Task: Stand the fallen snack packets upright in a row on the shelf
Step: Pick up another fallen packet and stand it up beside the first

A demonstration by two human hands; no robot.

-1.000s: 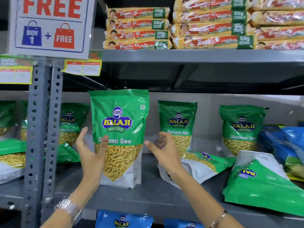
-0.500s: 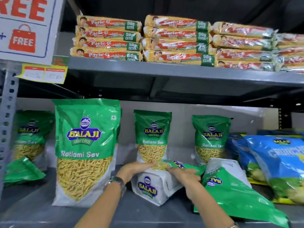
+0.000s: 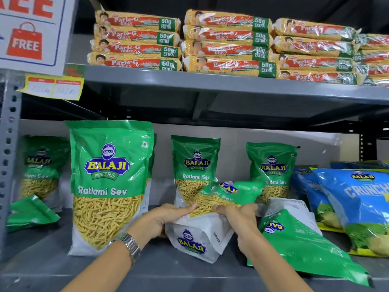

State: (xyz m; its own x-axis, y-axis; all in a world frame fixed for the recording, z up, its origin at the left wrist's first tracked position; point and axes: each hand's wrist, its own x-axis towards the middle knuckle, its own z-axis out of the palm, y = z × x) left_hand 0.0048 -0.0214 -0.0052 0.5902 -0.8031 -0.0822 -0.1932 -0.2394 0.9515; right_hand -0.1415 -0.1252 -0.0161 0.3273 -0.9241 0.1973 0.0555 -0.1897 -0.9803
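Observation:
A fallen green Ratlami Sev packet (image 3: 212,209) lies tilted at the middle of the grey shelf (image 3: 42,268), its white base toward me. My left hand (image 3: 166,218) grips its left side and my right hand (image 3: 237,213) grips its right side. A big packet (image 3: 109,182) stands upright at the front left. Two more packets (image 3: 195,163) (image 3: 271,167) stand upright at the back. Another fallen green packet (image 3: 303,243) lies flat to the right, upside down. At the far left a packet (image 3: 40,165) stands with a fallen one (image 3: 29,213) in front.
Blue Crunchex bags (image 3: 357,207) lean at the right end. The shelf above (image 3: 210,85) carries stacked Parle-G biscuit packs (image 3: 227,43). A perforated grey upright (image 3: 8,165) and a "FREE" sign (image 3: 27,39) stand at the left.
Both hands left the big upright packet and took hold of the fallen packet in the middle, lifting its green top off the shelf. My view shifted right.

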